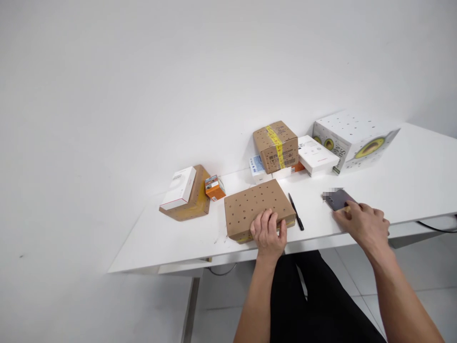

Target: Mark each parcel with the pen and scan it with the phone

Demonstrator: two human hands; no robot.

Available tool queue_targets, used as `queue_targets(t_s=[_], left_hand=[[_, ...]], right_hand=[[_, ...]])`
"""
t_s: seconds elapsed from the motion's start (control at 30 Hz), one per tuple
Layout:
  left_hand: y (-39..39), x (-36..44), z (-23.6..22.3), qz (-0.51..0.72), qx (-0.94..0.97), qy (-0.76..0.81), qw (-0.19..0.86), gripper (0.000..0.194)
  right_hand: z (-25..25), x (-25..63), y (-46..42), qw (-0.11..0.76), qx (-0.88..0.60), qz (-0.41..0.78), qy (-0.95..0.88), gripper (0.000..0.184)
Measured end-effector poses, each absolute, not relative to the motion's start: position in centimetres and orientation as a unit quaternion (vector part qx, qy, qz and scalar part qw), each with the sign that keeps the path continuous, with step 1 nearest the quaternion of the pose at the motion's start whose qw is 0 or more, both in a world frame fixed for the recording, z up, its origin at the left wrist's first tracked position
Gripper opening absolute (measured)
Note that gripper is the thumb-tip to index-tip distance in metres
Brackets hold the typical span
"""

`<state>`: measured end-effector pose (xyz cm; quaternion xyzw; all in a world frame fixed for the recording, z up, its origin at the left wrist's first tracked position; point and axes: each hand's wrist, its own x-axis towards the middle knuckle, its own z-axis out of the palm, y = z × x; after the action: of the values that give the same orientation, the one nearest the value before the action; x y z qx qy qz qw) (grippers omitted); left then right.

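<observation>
A brown cardboard box (250,205) dotted with small dark marks lies near the table's front edge. My left hand (267,233) grips its near edge, fingers over the top and thumb at the right. Farther right, my right hand (366,221) is closed on the near end of a dark grey smartphone (337,199), back side up. Whether the phone touches the table cannot be made out. Between the two hands a black pen (296,212) lies beside the box.
The white table (193,243) stands against a wall. At the left, a white box (179,188) rests on a cardboard box (185,209), beside a small orange box (215,187). Behind are a yellow-taped carton (274,146), a flat white box (317,155) and an avocado-printed box (353,140).
</observation>
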<state>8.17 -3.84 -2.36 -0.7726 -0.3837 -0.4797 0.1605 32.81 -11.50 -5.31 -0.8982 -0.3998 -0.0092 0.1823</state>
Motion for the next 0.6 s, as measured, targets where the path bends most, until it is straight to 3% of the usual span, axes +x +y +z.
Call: queue_targets(t_s=[0.1, 0.2, 0.3, 0.43, 0.6], left_hand=[[-3.8, 8.1, -2.3, -0.479, -0.774, -0.382, 0.162, 0.022], [-3.8, 8.1, -2.3, -0.474, -0.776, -0.383, 0.164, 0.021], [-3.8, 8.1, -2.2, -0.471, -0.774, -0.386, 0.172, 0.021], [-3.9, 8.2, -2.0, -0.47, -0.77, -0.391, 0.182, 0.02], [-3.7, 8.0, -2.4, -0.469, -0.773, -0.389, 0.176, 0.022]], right_hand=[[-4.8, 32.5, -12.4, 0.219, -0.884, 0.001, -0.413, 0.061], [-3.5, 31.9, -13.3, 0.321, -0.865, 0.074, -0.379, 0.06], [-1.3, 30.5, -14.0, 0.497, -0.784, 0.247, -0.279, 0.056], [2.0, 27.2, -14.0, 0.68, -0.536, 0.466, -0.182, 0.05], [3.9, 21.9, -13.6, 0.663, -0.336, 0.657, -0.13, 0.06]])
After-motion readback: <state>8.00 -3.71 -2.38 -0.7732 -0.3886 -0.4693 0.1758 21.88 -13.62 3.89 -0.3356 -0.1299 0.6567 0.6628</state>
